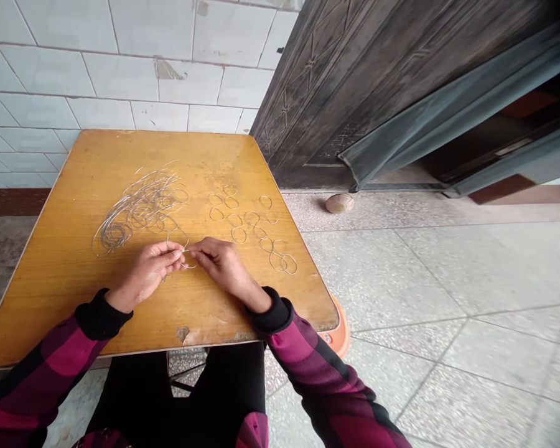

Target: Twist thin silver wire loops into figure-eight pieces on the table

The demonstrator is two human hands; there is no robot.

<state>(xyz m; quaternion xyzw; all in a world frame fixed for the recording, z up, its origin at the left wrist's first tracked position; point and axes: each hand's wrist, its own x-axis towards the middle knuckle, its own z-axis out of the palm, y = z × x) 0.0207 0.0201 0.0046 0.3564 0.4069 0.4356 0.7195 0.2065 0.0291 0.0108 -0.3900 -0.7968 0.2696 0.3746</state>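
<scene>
Near the front middle of the wooden table (205, 305), my left hand (150, 269) pinches a thin metal wire (178, 239) that bends into a loop. My right hand (224, 264) is closed on the same wire, its fingertips almost touching those of the left. Some of the wire is hidden behind the fingers. Beyond my left hand lies a tangled bundle of loose wires (140, 205), coiled at its near left end. To the right of it, several small wire rings (239, 234) are scattered on the tabletop, some overlapping.
White wall tiles (121, 74) stand behind the table. A dark carved wooden door (317, 93) and a grey-green curtain (401, 146) are at the right. A round stone-like object (340, 203) sits on the floor by the door. Something orange (340, 330) shows beneath the table's right corner.
</scene>
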